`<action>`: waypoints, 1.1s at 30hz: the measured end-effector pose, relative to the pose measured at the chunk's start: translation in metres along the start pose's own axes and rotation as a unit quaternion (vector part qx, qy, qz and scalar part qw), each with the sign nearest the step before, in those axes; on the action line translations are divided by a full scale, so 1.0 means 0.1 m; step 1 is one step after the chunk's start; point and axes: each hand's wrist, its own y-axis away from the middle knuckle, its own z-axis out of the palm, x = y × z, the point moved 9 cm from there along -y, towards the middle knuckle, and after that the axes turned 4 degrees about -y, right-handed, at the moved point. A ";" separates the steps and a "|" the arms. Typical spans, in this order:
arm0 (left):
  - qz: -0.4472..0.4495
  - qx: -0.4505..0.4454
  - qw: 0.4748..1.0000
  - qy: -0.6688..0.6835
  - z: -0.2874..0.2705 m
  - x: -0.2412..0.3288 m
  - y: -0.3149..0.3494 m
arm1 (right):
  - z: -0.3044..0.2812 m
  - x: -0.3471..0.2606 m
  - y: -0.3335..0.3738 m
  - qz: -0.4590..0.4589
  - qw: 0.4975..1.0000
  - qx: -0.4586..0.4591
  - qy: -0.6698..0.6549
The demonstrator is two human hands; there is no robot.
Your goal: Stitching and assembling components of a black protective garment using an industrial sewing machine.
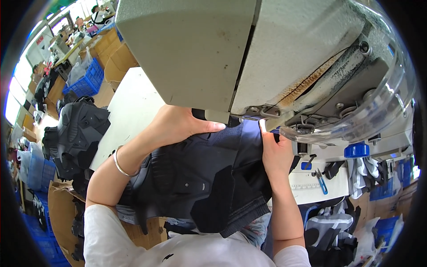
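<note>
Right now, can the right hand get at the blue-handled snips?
Probably yes: the blue-handled snips lie uncovered to the right of the right hand, though it would likely have to leave the black fabric first.

The fisheye view looks from the wearer's head, above the near edge of the white sewing table (122, 115), steeply down and forward onto a black padded fabric piece (178, 164) at mid-view. The sewing machine housing (200, 53) looms very near, filling the upper middle. Past the table's left edge, a blue plastic crate (92, 80) shows well away, near the curved rim.
</note>
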 end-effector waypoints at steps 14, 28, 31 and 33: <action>0.022 0.001 0.999 0.036 0.07 -0.06 0.01 | 0.01 0.01 -0.01 -0.005 1.000 -0.001 -0.003; -0.012 0.010 0.994 0.111 0.13 -0.10 0.03 | 0.05 0.23 -0.11 0.007 0.997 -0.071 0.000; -0.004 0.017 0.992 0.124 0.14 -0.09 0.02 | 0.02 0.15 -0.17 -0.042 0.998 -0.044 0.007; 0.000 0.018 0.993 0.118 0.14 -0.09 0.03 | 0.00 0.04 -0.17 -0.053 0.998 -0.040 0.007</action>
